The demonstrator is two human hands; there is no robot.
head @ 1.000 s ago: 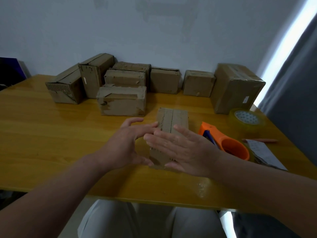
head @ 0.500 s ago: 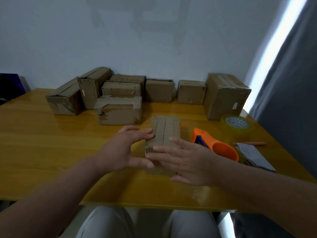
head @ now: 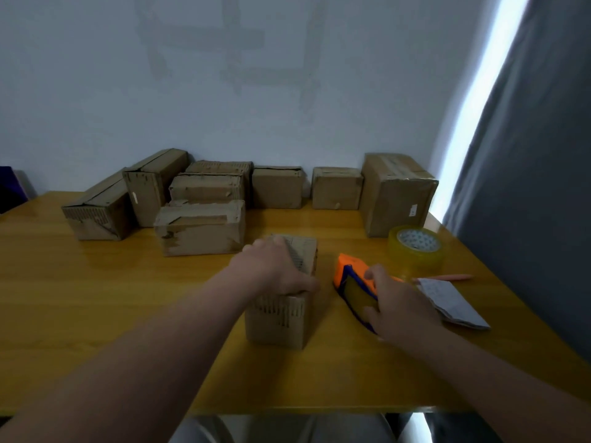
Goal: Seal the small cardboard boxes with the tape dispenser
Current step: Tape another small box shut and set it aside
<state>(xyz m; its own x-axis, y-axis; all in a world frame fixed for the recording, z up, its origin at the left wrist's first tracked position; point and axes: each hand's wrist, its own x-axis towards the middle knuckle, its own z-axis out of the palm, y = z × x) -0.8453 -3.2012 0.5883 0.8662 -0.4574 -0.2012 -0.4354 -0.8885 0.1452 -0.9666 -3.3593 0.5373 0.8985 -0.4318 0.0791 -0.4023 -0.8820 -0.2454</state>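
A small cardboard box (head: 278, 318) stands in the middle of the yellow wooden table (head: 96, 298). My left hand (head: 275, 266) lies on top of the box, its fingers curved over the top and its thumb at the near edge. To the right lies the orange and blue tape dispenser (head: 355, 282). My right hand (head: 399, 305) is wrapped round the dispenser's near end, thumb on its top. The dispenser rests on the table.
Several more cardboard boxes (head: 198, 228) line the back of the table against the wall, a taller one (head: 396, 196) at the right. A roll of clear tape (head: 415, 251), a folded paper (head: 451, 302) and a pink pen (head: 447, 277) lie at the right edge. A grey curtain (head: 527, 187) hangs at the right.
My right hand left the box and moved right onto the tape dispenser. My left hand shifted from the box's side onto its top. The camera tilted up.
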